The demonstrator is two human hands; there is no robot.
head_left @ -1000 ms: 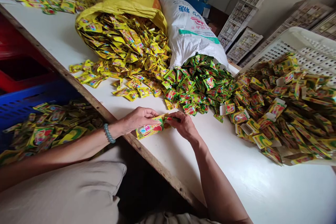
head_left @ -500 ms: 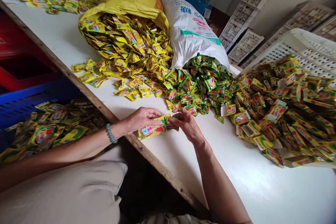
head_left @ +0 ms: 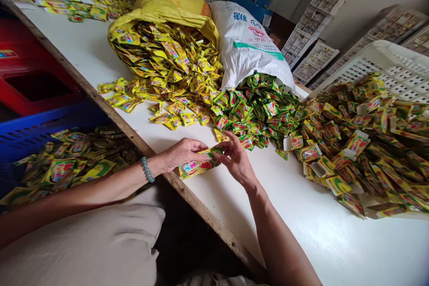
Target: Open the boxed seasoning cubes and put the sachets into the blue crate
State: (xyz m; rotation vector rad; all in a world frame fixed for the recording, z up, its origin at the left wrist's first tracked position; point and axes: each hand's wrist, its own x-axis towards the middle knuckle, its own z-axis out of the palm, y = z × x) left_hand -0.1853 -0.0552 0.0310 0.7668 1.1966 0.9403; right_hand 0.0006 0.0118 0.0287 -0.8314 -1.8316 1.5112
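Blue crate: at the far left, below the table edge, we saw it holding a loose heap of flattened yellow-and-green packs.
Red crate: it stood just beyond the blue one, and we could not make out any contents.
Table: white-topped with a worn wooden edge, it ran from the near right to the far left.
Left hand: it lay at the near table edge, a bead bracelet on the wrist, fingers curled over the top of the small carton.
Small carton: it sat between our two hands just above the table edge, a yellow printed sleeve with a red-and-blue picture; we judged it light, thin card, easily crushed and a little glossy, best held by its long edges.
Right hand: its fingertips were pinched on the carton's right end, where something green showed; we could not tell whether that was a flap or a sachet.
Yellow sachets: they spilled from a yellow sack across the far middle of the table.
Green sachets: they poured from a white woven sack just right of the yellow ones; we judged them soft, slippery foil.
Folded cartons: they were heaped at the right, tumbling from a tipped white basket.
Stacked white crates: they leaned against the far wall.
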